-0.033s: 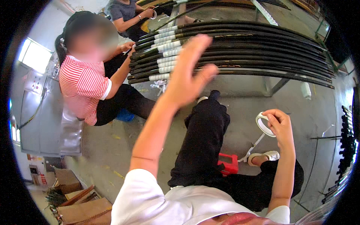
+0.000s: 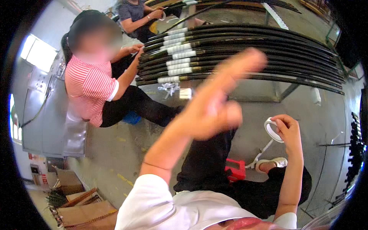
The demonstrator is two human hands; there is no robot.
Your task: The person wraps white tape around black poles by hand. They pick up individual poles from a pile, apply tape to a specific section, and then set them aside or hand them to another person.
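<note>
My left hand [image 2: 216, 101] is raised over my lap, just on the near side of a row of long black rods [image 2: 291, 50]. It is blurred by motion; its fingers reach out to the right, the thumb stands apart, and nothing shows in it. White wrapped bands [image 2: 179, 57] ring the rods near their left ends. Off to the right, my right hand [image 2: 288, 129] pinches a roll of white tape [image 2: 269, 132] by its rim between thumb and fingers. A pale strip [image 2: 264, 150] runs beneath the roll toward my shoe; whether it joins the roll I cannot tell.
A co-worker in a red-striped shirt [image 2: 88, 86] sits at the rods' left ends, hands on them. Another person in grey [image 2: 132, 15] works farther back. A metal frame [image 2: 281, 94] stands under the rods. A red plastic stool [image 2: 238, 168] and flattened cardboard [image 2: 86, 214] are on the floor.
My left hand has swung right and nearer to me, away from the white bands. The right hand with the tape roll has barely moved. The whole view has shifted slightly.
</note>
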